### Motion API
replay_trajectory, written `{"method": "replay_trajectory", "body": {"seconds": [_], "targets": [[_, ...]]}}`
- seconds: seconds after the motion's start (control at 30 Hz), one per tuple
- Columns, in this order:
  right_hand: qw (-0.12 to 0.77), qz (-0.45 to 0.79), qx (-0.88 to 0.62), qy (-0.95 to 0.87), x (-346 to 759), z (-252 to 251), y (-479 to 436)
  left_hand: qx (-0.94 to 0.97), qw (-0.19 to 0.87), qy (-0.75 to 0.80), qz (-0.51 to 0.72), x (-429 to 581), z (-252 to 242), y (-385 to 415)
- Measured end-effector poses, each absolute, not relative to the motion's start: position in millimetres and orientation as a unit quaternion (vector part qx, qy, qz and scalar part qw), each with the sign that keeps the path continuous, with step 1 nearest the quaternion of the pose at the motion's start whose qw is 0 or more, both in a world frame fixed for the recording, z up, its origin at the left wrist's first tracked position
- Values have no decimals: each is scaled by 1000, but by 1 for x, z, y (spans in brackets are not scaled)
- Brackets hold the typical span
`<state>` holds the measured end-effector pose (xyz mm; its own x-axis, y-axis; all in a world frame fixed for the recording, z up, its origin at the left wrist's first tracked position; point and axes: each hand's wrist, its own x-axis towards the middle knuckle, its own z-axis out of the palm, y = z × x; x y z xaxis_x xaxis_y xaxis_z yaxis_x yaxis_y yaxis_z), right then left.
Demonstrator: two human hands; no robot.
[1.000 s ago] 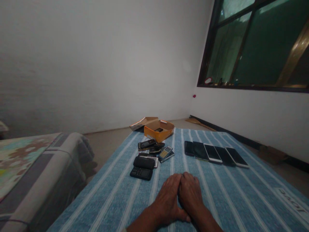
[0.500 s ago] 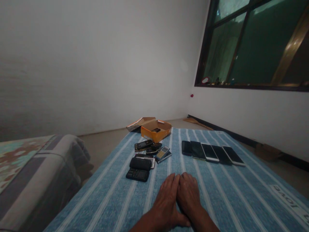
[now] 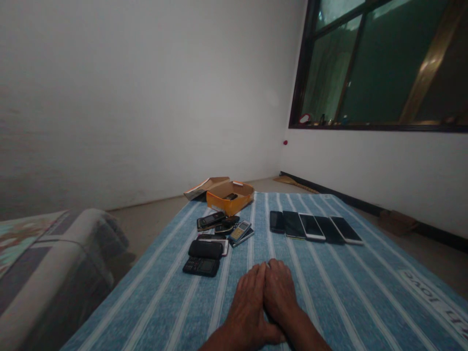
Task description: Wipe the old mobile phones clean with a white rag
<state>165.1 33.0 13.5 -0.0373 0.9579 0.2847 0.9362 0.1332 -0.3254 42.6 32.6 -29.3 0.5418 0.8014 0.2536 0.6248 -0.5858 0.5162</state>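
Note:
My left hand (image 3: 249,301) lies palm down on the striped blue cloth, its fingers stretched forward and its thumb reaching toward the right wrist. Against it rests my right hand (image 3: 281,289), back up, fingers together and sloping down to the cloth. The two hands touch along their inner sides, and neither shows anything held. Ahead and to the left sits a loose pile of old phones, with a black keypad phone (image 3: 201,266) nearest and a silver-blue keypad phone (image 3: 240,232) leaning on another. Ahead and to the right, several flat touchscreen phones (image 3: 311,227) lie side by side in a row.
Behind the pile stands an open orange cardboard box (image 3: 223,201) with a dark phone inside, its lid (image 3: 206,186) tilted beside it. A cloth-covered bed or seat (image 3: 80,243) is at left. A dark-framed window (image 3: 380,73) is at right.
The whole scene has shifted slightly left in view as my head turned a little. My hands stay pressed side by side, and the phones and box keep their places.

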Motion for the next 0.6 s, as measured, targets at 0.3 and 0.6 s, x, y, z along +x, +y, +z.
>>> {"method": "replay_trajectory", "body": {"seconds": [0.3, 0.6], "targets": [[210, 3, -692, -690, 161, 15, 30, 867, 175, 410, 222, 43, -25, 33], [185, -10, -711, -678, 161, 21, 29, 866, 187, 398, 236, 44, -21, 32]]}}
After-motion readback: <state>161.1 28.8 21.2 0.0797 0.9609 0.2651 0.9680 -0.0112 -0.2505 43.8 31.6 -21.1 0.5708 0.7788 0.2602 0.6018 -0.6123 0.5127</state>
